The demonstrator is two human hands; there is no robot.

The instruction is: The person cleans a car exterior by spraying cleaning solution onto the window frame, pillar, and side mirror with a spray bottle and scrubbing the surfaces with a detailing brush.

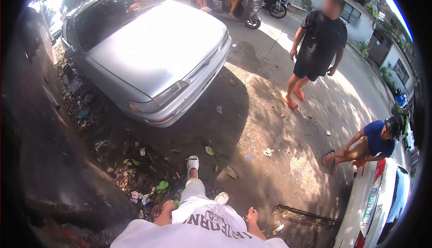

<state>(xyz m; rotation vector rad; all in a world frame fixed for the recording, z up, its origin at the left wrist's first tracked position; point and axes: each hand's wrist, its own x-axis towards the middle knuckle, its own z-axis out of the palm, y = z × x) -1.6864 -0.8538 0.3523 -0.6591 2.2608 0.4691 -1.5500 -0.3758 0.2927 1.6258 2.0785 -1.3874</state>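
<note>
My left hand (168,206) hangs beside my white printed shirt (216,221), its fingers curled. A small bright green thing (177,202) shows at those fingers; what it is, and whether it is held, is too small to make out. On the other side of the shirt my right hand (252,215) is closed in a loose fist, with nothing visible in it. Below the shirt, one white clog (192,166) is stretched forward on the ground and the other clog (222,198) is behind it. Neither hand touches anything around it.
A silver car (148,54) stands ahead left, beside a dark wall (49,158). Litter (135,180) lies along the wall. A person in black (321,36) stands ahead right; another in blue (378,140) is by a white car (373,203). A drain slot (306,216) lies right.
</note>
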